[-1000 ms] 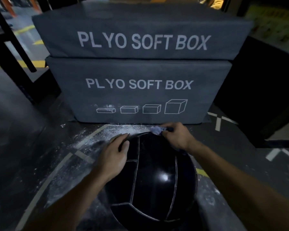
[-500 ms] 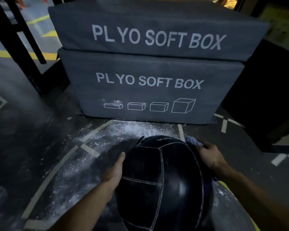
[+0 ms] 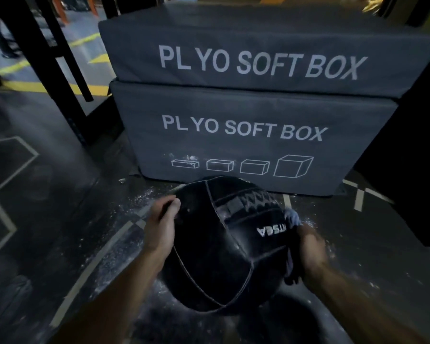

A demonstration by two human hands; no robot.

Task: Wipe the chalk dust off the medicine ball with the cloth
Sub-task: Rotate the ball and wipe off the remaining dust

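Ball (image 3: 216,254): black, stitched, held between both hands above the chalk-strewn floor (image 3: 60,219); white lettering and a ridged strap are now turned upward, where half a second ago only plain panels were shown. It is judged to have been rotated so that an unwiped face is brought round.

Left hand (image 3: 160,229): pressed against the ball's left side, fingers curled over the upper edge, steadying it.

Right hand (image 3: 308,247): blurred; set against the ball's right side with the cloth (image 3: 292,217) trapped beneath it. Whether the fingers are curled cannot be told exactly, but the cloth is held. A pale corner is seen just beyond the fingers.

Cloth position: shifted from the ball's far top, a second ago, to its right flank.

Chalk: scattered on the floor left of and beyond the left hand. Faint specks remain near the strap, so wiping is judged unfinished.

Boxes (image 3: 246,135): two grey, stacked, beyond both hands.
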